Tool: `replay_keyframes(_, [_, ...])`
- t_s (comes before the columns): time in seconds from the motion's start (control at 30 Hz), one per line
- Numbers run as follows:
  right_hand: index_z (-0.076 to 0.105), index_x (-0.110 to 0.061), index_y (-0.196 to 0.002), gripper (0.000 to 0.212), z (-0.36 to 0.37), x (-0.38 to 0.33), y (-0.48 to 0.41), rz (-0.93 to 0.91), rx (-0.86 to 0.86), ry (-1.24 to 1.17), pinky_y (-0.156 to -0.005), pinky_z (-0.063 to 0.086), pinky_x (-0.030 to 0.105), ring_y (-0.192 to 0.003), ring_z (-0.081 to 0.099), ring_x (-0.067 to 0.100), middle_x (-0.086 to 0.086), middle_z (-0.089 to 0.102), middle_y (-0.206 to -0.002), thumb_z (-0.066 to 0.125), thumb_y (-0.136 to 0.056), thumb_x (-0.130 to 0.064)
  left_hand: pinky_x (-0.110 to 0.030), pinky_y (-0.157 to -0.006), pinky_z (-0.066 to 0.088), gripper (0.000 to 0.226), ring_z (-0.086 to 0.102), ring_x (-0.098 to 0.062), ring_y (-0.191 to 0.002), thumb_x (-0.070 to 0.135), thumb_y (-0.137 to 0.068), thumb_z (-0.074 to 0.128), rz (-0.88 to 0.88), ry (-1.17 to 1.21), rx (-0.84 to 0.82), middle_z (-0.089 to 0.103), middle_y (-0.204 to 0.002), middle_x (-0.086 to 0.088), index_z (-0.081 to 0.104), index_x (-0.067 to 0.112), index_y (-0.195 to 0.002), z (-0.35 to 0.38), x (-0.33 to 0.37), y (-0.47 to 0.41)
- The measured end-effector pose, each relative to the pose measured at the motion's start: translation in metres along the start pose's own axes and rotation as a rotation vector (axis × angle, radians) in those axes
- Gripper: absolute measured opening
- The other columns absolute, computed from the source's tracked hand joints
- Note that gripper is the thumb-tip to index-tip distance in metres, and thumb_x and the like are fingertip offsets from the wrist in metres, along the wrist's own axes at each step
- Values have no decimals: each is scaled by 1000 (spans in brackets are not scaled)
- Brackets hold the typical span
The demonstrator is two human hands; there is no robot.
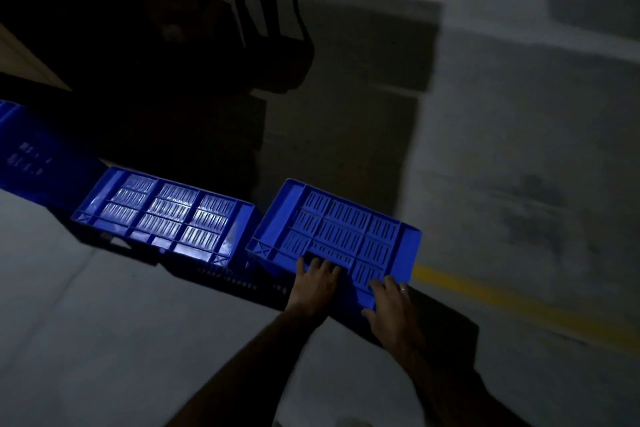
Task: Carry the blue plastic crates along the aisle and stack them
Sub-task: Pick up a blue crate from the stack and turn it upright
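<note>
Two blue plastic crates lie upside down side by side on the dim floor, slotted bottoms facing up. My left hand [317, 282] rests on the near edge of the right crate [341, 229], fingers spread over its slotted base. On the same crate's near right corner lies my right hand [391, 305], a ring on one finger, fingers curled over the edge. The left crate [166, 215] catches the light and nobody touches it. A third blue crate [31, 146] shows at the far left, partly cut off.
A dark chair [266, 21] and other dark shapes stand beyond the crates. A yellow line [519, 305] runs across the grey concrete floor at the right. Deep shadow covers the upper left.
</note>
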State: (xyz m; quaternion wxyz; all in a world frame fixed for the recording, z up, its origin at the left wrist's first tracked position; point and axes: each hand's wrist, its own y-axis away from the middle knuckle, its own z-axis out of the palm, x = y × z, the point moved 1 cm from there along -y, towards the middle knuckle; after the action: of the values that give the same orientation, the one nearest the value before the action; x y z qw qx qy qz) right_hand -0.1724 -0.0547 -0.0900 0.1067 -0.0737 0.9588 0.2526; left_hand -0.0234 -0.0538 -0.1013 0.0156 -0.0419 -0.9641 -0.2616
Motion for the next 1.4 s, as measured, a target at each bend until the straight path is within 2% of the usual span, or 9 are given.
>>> replay_keyframes(0.2, [45, -16, -131, 53, 4, 3, -3, -16, 3, 15, -105, 37, 36, -125, 38, 27, 5, 42, -137, 64, -83, -31, -52, -117, 13, 63, 26, -35, -139, 15, -92, 55, 84, 7, -58, 33, -151, -15, 29, 15, -149, -13, -1, -4])
replay_keyframes(0.4, [43, -15, -134, 54, 5, 7, 4, -33, 28, 44, -106, 36, 35, -129, 36, 25, 4, 42, -139, 62, -86, -30, -47, -116, 18, 55, 31, -33, -136, 15, -92, 53, 98, 115, -43, 38, -148, -13, 38, 16, -146, -9, -1, -2])
replay_keyframes(0.63, [45, -13, -132, 48, 2, 8, 28, -53, 50, 85, -102, 39, 37, -128, 37, 29, 7, 44, -137, 59, -88, -24, -44, -112, 23, 44, 37, -31, -131, 20, -99, 40, 84, 156, 3, 45, -144, -10, 43, 19, -143, 6, 5, 11])
replay_keyframes(0.97, [41, -18, -132, 45, -6, -5, 45, -182, 22, 159, -102, 40, 35, -127, 36, 23, 1, 41, -139, 55, -89, -19, -48, -114, 24, 42, 34, -31, -135, 20, -100, 41, -68, 285, 1, 42, -146, -11, 46, 20, -141, 18, 0, 55])
replay_keyframes(1.2, [41, -18, -133, 47, -25, -43, 71, -389, -89, 267, -102, 40, 38, -128, 37, 24, 2, 42, -137, 56, -89, -24, -48, -112, 26, 42, 34, -31, -136, 19, -100, 39, -217, 379, 19, 42, -146, -10, 45, 20, -142, 26, -19, 115])
replay_keyframes(1.4, [40, -23, -132, 50, -25, -116, 113, -578, -168, 328, -108, 36, 37, -129, 36, 20, 0, 41, -139, 59, -86, -27, -46, -110, 32, 30, 44, -24, -129, 29, -93, 55, -390, 574, 60, 53, -134, -5, 57, 22, -122, 38, -60, 200])
